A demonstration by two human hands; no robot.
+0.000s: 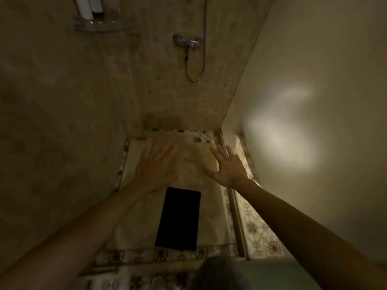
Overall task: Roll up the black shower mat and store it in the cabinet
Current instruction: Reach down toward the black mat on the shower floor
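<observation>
The black shower mat (pixel 179 218) lies flat and unrolled on the beige shower floor (pixel 194 164), a dark rectangle below my hands. My left hand (pixel 157 164) is stretched forward above the floor, blurred, with its fingers spread and nothing in it. My right hand (pixel 227 167) reaches out beside it, fingers apart and also holding nothing. Both hands are above and beyond the mat's far edge, not touching it. No cabinet is in view.
Tiled shower walls rise at the left and back, with a chrome mixer tap (pixel 188 41) and hanging hose (pixel 196 65). A shelf with bottles (pixel 94 21) sits top left. A floor drain (pixel 196 139) lies at the back. A door track (pixel 235 208) and patterned floor tiles (pixel 259 233) lie right.
</observation>
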